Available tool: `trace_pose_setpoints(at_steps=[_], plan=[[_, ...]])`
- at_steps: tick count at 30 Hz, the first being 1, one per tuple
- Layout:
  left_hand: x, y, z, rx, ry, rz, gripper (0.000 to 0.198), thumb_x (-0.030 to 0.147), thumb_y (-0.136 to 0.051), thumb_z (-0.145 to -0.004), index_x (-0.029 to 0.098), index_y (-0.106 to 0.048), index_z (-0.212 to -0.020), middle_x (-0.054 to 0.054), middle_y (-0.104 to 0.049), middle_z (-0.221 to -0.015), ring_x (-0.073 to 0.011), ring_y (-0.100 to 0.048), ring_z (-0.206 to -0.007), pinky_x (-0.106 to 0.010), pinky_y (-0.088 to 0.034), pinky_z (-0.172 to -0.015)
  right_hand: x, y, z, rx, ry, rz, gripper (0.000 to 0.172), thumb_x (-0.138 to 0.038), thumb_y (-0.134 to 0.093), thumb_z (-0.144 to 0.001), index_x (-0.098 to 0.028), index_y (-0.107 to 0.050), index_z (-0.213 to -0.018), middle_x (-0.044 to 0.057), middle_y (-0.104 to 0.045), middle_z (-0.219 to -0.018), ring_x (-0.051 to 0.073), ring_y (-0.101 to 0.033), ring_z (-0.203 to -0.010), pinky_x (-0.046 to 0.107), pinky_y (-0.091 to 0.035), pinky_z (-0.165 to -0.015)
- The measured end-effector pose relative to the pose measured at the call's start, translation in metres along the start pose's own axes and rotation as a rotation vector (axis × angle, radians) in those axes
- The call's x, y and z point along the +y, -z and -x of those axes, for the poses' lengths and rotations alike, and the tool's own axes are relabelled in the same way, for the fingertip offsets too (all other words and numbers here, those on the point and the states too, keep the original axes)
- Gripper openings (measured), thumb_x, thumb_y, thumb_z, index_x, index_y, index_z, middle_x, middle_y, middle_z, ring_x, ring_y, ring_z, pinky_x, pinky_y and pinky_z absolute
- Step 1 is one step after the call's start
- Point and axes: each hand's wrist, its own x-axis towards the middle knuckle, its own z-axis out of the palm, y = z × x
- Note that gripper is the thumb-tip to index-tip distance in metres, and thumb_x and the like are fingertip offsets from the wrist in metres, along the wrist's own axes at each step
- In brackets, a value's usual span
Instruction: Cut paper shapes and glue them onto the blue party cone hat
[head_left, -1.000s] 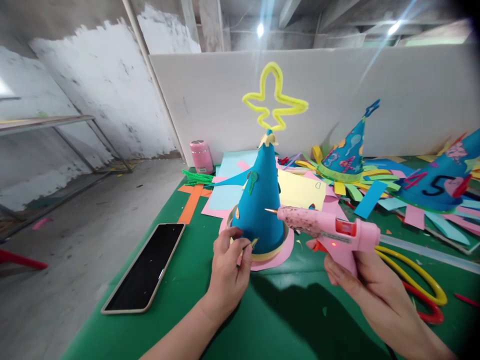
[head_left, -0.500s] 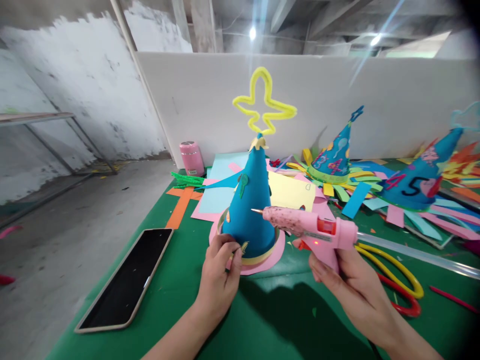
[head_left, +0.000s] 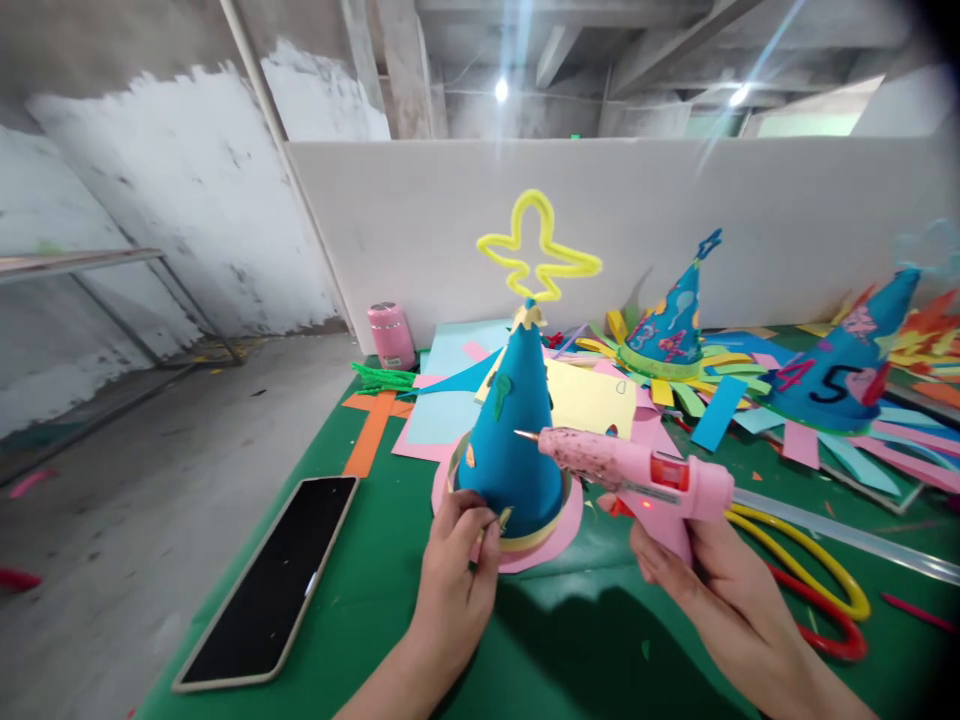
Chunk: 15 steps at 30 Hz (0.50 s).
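A blue paper party hat stands upright on a pink paper piece, topped by a yellow pipe-cleaner shape. My left hand is closed on the hat's lower left edge, thumb and fingers pinched beside a small yellow cutout. Whether that cutout is glued down I cannot tell. In my right hand is a pink hot glue gun, gripped by its handle with a small light glowing. Its metal tip points left, in front of the hat's side. A clear glue stick sticks out behind.
At the left lies a phone. A pink bottle stands behind green pipe cleaners. Two more decorated hats, one blue and one with a five, sit at the right among paper strips. Scissors lie under the glue stick.
The view has tilted up a little, so everything sits lower and slightly to the right in the picture. Both hands keep their hold, and the glue gun stays in front of the hat.
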Motion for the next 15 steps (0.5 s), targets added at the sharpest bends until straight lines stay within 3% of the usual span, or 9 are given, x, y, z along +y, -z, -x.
trace_pose_setpoints(at_steps=[15], plan=[[0.0038, 0.0013, 0.0015, -0.008, 0.014, 0.017, 0.012, 0.008, -0.043, -0.080, 0.018, -0.051, -0.078, -0.008, -0.049, -0.089, -0.0156, -0.054, -0.078, -0.025, -0.047, -0.065, 0.0054, -0.0065, -0.0028, 0.059, 0.081, 0.162, 0.016, -0.028, -0.043, -0.086, -0.024, -0.047, -0.101, 0.001, -0.054, -0.071, 0.015, -0.054, -0.058, 0.019, -0.050, -0.052]])
